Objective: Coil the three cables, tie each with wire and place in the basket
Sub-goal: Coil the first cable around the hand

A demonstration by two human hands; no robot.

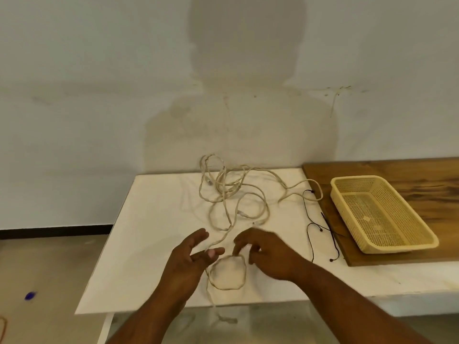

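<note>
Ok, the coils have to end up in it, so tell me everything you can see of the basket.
The basket is pale yellow and looks like plastic. It is a shallow rectangle with flared walls, a fine perforated mesh on the walls and floor, and a solid rolled rim. It stands upright and open and looks empty. It sits askew on the dark wooden board to the right. Black wires lie just left of it, and I cannot tell whether one touches its wall.

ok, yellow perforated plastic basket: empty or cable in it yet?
Empty: the yellow plastic basket shows only bare mesh floor; the cream cables lie tangled on the white table.
</note>
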